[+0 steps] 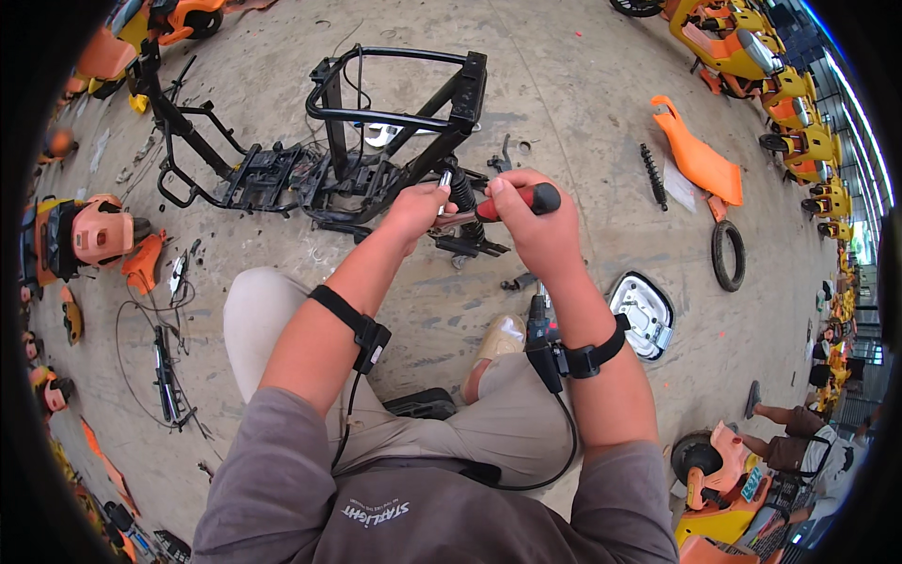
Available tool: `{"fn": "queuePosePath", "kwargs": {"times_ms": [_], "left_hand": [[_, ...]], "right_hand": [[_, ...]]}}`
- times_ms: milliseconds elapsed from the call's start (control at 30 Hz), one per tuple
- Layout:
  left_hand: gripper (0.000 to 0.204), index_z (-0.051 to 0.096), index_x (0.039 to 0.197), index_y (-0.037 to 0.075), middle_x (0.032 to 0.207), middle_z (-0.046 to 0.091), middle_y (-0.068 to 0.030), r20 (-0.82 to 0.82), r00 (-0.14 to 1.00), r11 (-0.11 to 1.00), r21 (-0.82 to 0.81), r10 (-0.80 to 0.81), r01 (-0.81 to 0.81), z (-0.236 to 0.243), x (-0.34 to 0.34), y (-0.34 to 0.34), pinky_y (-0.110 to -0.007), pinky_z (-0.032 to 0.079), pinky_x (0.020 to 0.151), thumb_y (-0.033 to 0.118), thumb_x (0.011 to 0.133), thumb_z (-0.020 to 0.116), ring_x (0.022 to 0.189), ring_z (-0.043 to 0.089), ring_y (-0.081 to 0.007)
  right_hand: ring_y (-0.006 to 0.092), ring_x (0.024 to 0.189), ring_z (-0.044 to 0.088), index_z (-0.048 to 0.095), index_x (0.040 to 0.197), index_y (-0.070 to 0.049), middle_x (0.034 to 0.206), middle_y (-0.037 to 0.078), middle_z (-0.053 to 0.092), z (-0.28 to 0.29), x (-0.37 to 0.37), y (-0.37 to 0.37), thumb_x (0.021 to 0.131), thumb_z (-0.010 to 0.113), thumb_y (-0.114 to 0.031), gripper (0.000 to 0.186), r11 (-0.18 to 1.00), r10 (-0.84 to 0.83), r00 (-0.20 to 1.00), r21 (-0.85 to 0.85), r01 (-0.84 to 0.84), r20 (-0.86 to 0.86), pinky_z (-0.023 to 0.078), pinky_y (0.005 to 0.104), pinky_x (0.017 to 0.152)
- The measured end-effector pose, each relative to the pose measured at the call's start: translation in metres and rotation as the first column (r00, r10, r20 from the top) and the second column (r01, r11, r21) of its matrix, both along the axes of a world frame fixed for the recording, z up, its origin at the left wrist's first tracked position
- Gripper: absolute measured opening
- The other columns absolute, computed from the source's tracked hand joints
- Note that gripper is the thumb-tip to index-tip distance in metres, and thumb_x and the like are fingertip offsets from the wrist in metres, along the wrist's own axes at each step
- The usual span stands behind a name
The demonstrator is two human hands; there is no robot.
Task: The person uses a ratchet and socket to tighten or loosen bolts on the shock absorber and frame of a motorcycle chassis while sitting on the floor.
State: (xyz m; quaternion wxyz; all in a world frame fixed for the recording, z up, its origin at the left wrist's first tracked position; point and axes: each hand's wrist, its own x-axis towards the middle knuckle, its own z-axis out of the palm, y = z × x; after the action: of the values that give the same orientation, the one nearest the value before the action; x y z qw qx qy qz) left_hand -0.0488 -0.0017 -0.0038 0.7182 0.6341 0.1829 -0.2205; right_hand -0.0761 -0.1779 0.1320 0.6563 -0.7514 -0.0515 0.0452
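My right hand (537,226) is closed on the red and black handle of a screwdriver (517,201) whose shaft points left. My left hand (416,209) grips a small silver part (445,179) at the top of a black coil shock absorber (465,202). Both hands meet just in front of a stripped black scooter frame (376,122) lying on the concrete floor. The screwdriver tip is hidden between my hands. Black straps with cables sit on both wrists.
An orange body panel (700,160), a loose shock (652,174) and a small tyre (728,254) lie to the right. A white headlight housing (644,315) rests near my right knee. Orange scooter parts (94,235) line the left; another person (799,446) sits at the lower right.
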Motion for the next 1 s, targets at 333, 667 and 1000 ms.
{"fn": "queuePosePath", "kwargs": {"times_ms": [333, 667, 1000], "left_hand": [[0.025, 0.069, 0.096, 0.003, 0.086, 0.067, -0.005, 0.043, 0.994, 0.995, -0.022, 0.096, -0.095, -0.005, 0.001, -0.005, -0.03, 0.046, 0.067, 0.025, 0.1, 0.057, 0.073, 0.059, -0.0126], [0.032, 0.067, 0.082, 0.005, 0.08, 0.064, -0.0019, 0.067, 0.997, 0.993, 0.11, 0.034, -0.041, -0.013, 0.003, 0.001, -0.029, 0.042, 0.067, 0.03, 0.099, 0.056, 0.07, 0.055, -0.0121], [0.027, 0.067, 0.098, 0.007, 0.088, 0.067, -0.0013, 0.023, 0.999, 0.999, -0.007, 0.043, -0.042, 0.004, -0.002, 0.001, -0.029, 0.045, 0.071, 0.032, 0.1, 0.055, 0.074, 0.058, -0.0116]], "right_hand": [[0.0105, 0.071, 0.064, 0.07, 0.091, -0.002, 0.078, 0.005, 0.07, 0.003, 0.003, 0.016, 0.089, 0.072, -0.02, 0.019, 0.986, 0.117, 0.983, -0.136, -0.097, 0.144, 0.051, 0.0275, 0.069], [0.0095, 0.076, 0.062, 0.068, 0.094, -0.002, 0.082, 0.006, 0.073, -0.013, -0.006, -0.02, 0.094, 0.067, -0.028, 0.026, 0.998, 0.013, 0.999, -0.07, -0.011, 0.034, 0.049, 0.0269, 0.071], [0.0082, 0.074, 0.06, 0.068, 0.093, -0.002, 0.083, 0.006, 0.073, -0.011, -0.009, -0.024, 0.094, 0.067, -0.027, 0.025, 0.997, -0.008, 1.0, -0.082, 0.008, 0.002, 0.048, 0.0256, 0.069]]}}
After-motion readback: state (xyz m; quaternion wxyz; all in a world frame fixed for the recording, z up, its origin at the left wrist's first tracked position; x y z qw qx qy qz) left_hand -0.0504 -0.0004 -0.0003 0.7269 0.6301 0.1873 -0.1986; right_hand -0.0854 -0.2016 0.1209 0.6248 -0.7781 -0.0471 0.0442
